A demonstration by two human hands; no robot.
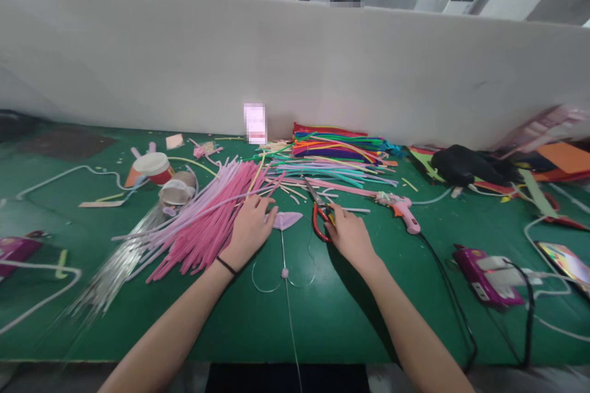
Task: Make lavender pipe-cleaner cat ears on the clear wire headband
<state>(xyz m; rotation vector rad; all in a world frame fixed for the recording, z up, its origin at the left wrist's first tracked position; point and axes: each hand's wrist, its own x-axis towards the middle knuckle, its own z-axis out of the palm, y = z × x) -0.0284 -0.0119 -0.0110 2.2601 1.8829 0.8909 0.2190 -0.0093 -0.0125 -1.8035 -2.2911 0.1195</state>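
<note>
My left hand (252, 222) rests palm down over the edge of a pile of pink pipe cleaners (207, 227), its fingers apart and its fingertips beside a small lilac piece (288, 220). That piece tops a thin clear stem (283, 251) with a small pink knot (284, 273) and curled wire loops at its sides. At the right, my right hand (350, 230) has its fingers at the red-handled scissors (319, 211), whose blades point away from me. Its fingertips are partly hidden, so a firm grip on the handles is not clear.
Bundles of coloured pipe cleaners (336, 150) lie at the back, below a white partition (295, 67). A pink glue gun (403, 211) with a black cord and a purple power strip (488, 276) are right. Clear rods (115, 264) and tubs (177, 190) are left.
</note>
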